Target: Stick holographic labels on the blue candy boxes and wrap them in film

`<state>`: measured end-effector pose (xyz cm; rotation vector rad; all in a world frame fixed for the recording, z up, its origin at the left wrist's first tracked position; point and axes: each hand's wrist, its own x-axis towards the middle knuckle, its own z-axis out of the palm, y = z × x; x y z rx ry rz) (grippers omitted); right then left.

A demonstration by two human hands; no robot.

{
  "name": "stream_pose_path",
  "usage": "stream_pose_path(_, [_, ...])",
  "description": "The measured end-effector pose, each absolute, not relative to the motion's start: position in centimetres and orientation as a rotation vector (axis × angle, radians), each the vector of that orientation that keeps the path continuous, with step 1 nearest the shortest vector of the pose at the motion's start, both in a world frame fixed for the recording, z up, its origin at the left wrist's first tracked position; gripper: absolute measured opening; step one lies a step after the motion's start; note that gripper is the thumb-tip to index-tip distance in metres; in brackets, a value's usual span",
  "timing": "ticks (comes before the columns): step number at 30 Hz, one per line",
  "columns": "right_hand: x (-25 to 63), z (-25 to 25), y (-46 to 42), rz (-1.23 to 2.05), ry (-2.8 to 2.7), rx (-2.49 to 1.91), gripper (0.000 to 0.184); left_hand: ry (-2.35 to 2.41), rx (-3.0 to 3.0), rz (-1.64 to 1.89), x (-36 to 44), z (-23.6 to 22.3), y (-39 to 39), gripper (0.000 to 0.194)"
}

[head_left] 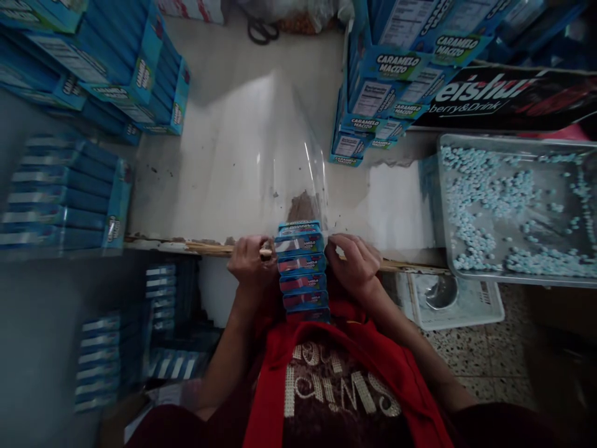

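Observation:
A row of several small blue candy boxes [304,266] stands at the table edge against my red apron, labels partly readable. A clear plastic bag [289,130] stretches away from the boxes over the table, its far end standing up. My left hand [252,260] is closed at the left side of the row, fingers curled where the film meets the boxes. On the right side, my right hand [353,260] pinches the edge of the film with thumb and forefinger. The film around the boxes is hard to see.
Stacked blue candy cartons rise at the left [135,81] and right [387,68]. A metal tray [517,211] of pale blue candies stands at far right. Black scissors [262,31] lie at the back. Wrapped packs [97,361] sit below left; a white tray [466,305] is below right.

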<state>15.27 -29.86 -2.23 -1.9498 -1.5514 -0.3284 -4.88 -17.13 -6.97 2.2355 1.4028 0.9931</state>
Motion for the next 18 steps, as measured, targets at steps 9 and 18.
stream_pose_path(9, [15.5,-1.9,-30.2,-0.354,-1.720,-1.561,0.020,1.134,2.627,0.590,-6.2,-6.8,-18.6,0.013])
stream_pose_path(18, [14.7,-2.7,-34.8,-0.174,-1.772,-1.450,0.012,0.870,2.802,0.542,-8.3,-7.7,-20.4,0.030])
